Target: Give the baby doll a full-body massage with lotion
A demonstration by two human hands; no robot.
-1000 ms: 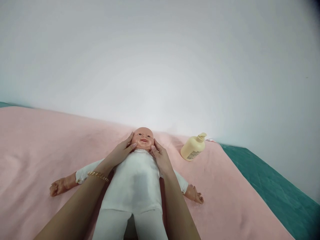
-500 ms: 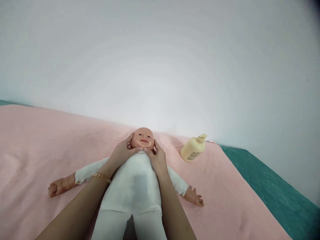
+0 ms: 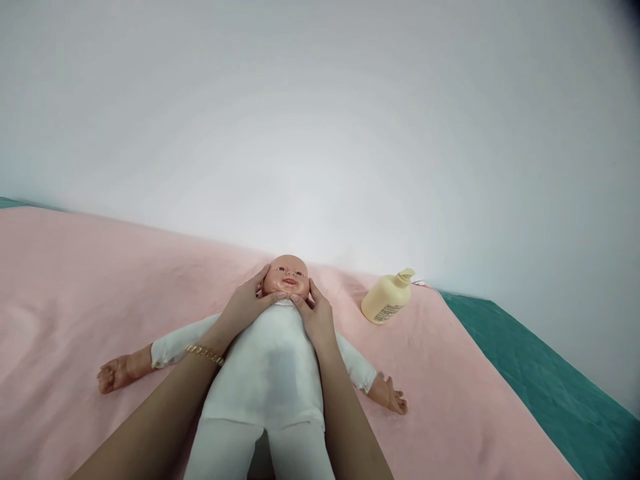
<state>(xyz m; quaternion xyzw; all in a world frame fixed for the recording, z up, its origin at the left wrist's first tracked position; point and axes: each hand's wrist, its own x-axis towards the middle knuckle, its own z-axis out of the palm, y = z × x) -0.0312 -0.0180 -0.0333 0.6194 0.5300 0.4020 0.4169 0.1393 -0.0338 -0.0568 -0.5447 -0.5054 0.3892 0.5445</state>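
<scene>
A baby doll [image 3: 265,357] with a white cloth body lies on its back, head toward the wall and arms spread to both sides. From the left, my left hand [image 3: 247,303] cups the doll's head [image 3: 287,270], its thumb along the chin. On the other side, my right hand [image 3: 317,317] holds the cheek and jaw, thumb also at the chin. Both thumb tips come close together just above the white collar. Parts of the fingers are hidden beside and behind the head. A gold bracelet [image 3: 205,353] circles my left wrist.
A pale yellow pump bottle [image 3: 385,298] stands right of the doll's head. Pink cloth [image 3: 440,373] lies under everything, with a green surface [image 3: 545,367] showing past its right edge. A plain white wall [image 3: 300,133] rises directly behind.
My thumb tips sit very slightly farther apart at the doll's chin. Both hands keep their hold, and the doll and bottle stay in place.
</scene>
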